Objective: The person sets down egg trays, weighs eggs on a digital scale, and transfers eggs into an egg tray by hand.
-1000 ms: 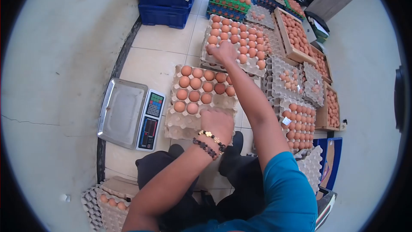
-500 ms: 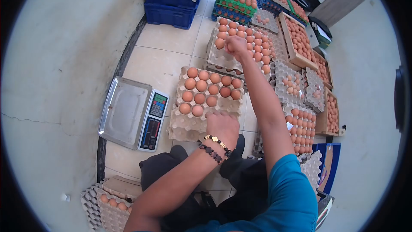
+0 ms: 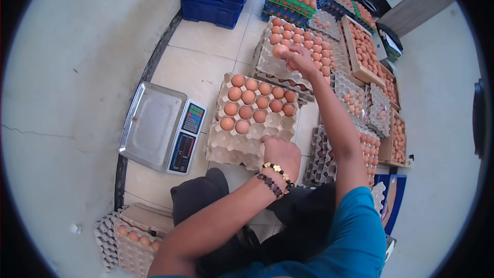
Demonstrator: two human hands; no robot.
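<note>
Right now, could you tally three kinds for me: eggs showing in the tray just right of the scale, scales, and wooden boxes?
Eggs showing in that tray: 15
Scales: 1
Wooden boxes: 3
Total: 19

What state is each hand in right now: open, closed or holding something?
Left hand: at the near egg tray; open or closed cannot be told.
Right hand: closed, holding an egg.

No legible txt, lbls or nos.
</note>
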